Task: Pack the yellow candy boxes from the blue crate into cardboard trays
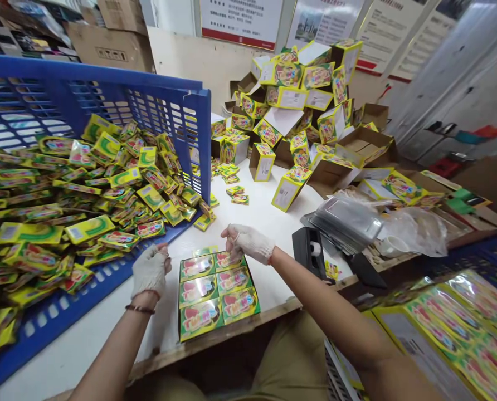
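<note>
An open box (180, 312) stands near the table's front edge, filled with small yellow-green packets (201, 317) in two columns, their printed faces up. Left of the box, my left hand (150, 272), in a white fingerless glove, is curled closed with nothing visible in it. At the far right corner of the box hovers my right hand (251, 244), gloved the same way. Its fingers are bent together close above a packet (223, 260); whether they grip anything is hidden. Just beyond the box's far edge lies another packet (204, 251), partly covered.
A blue plastic crate (198, 94) on the left holds a heap of loose packets (85, 189). Printed cartons (290, 100) are piled at the back. Several packets (238, 195) lie on the white table. To the right are a black tape dispenser (305, 250) and stacked clear plastic sheets (344, 220).
</note>
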A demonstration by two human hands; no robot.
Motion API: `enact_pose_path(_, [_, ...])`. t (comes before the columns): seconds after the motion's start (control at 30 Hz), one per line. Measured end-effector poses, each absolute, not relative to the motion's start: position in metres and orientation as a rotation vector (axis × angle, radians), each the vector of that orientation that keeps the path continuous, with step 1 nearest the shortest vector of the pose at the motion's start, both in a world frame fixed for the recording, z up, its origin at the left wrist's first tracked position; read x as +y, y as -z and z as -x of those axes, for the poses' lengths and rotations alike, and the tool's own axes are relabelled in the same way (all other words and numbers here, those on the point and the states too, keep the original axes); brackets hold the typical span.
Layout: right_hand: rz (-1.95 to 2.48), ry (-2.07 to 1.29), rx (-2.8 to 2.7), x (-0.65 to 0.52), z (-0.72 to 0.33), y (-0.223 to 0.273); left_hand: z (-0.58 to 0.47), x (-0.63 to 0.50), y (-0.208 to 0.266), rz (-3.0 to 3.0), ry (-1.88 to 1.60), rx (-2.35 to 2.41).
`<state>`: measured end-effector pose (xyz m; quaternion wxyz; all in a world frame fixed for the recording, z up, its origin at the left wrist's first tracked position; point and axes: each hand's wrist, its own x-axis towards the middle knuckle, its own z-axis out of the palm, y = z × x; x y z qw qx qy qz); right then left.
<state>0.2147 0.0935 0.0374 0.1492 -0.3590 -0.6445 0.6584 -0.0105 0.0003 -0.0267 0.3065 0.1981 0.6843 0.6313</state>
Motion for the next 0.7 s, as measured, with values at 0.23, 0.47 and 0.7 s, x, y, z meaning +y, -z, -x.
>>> enact_pose_path(0.23, [1.23, -1.485, -1.963, 0.11, -0.208, 0.001, 0.012, 0.003, 0.042, -0.825, -1.332, 1.927])
enact_pose_path(0.47, [1.348, -1.303, -2.015, 0.111, -0.223, 0.039, 0.002, -0.004, 0.043, -1.111, -1.132, 2.0])
enact_pose_path(0.7, [1.405, -1.237, -2.03, 0.108, -0.21, 0.033, 0.027, 0.005, 0.039, -1.033, -1.123, 1.872])
